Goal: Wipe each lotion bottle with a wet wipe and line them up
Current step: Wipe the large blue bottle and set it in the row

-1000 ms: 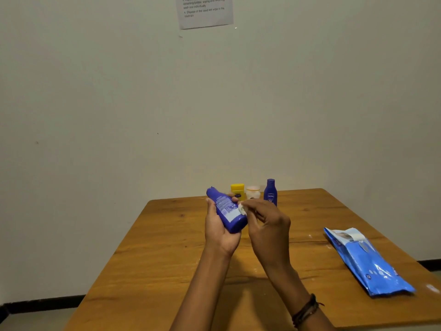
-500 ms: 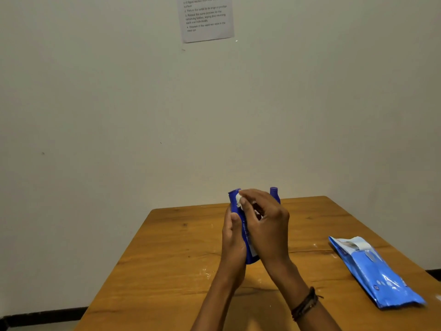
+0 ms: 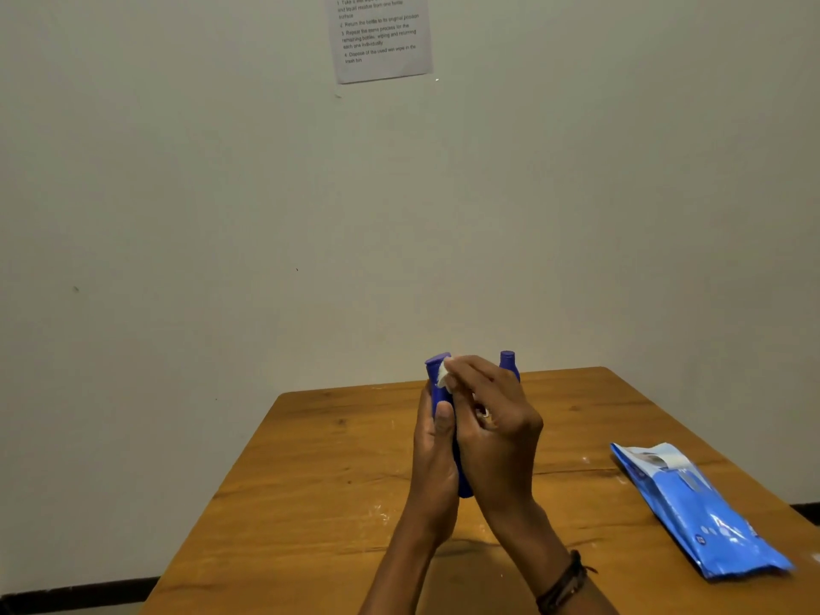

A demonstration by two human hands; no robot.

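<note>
My left hand (image 3: pixel 432 454) grips a large blue lotion bottle (image 3: pixel 437 379) upright above the wooden table (image 3: pixel 319 481), cap up. My right hand (image 3: pixel 497 432) pinches a small white wet wipe (image 3: pixel 443 372) against the bottle's neck just below the cap. Most of the bottle's body is hidden between my two hands. Behind my right hand, the top of a small dark blue bottle (image 3: pixel 507 364) shows at the table's far edge. The other small containers seen earlier there are hidden by my hands.
A blue wet wipe pack (image 3: pixel 696 512) lies on the right side of the table, its flap peeled open. A printed instruction sheet (image 3: pixel 381 35) hangs on the wall behind. The table's far edge meets the wall.
The bottle went from tilted left to upright between my hands, and my right hand slid the wipe from the bottle's lower body up to its neck.
</note>
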